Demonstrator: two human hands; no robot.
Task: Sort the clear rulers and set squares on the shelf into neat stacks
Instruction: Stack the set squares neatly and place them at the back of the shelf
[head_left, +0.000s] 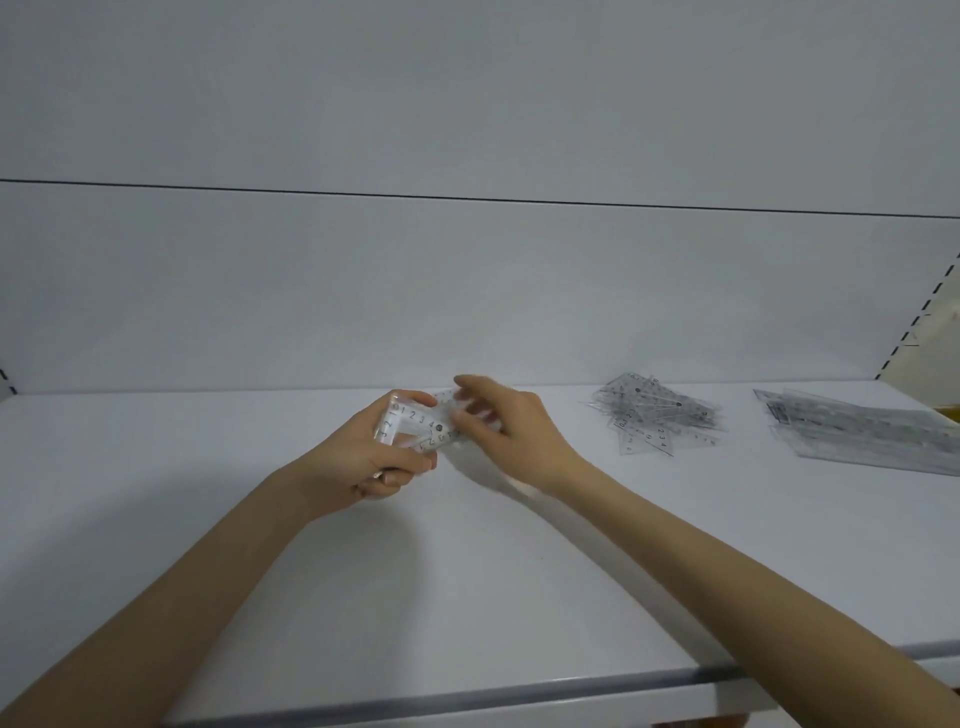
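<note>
The left hand (363, 457) clamps a small bundle of clear set squares (415, 428) above the shelf (467, 597), long axis running right; the right hand (498, 426) pinches its right end. Two loose piles lie far right — set squares (657, 413), then rulers (857, 434) — nearer the right hand; pieces too jumbled to count.

Between the fingers (415, 400), the set squares (415, 423) are clear with black numerals — the shelf (208, 519) plain white, edged grey.
</note>
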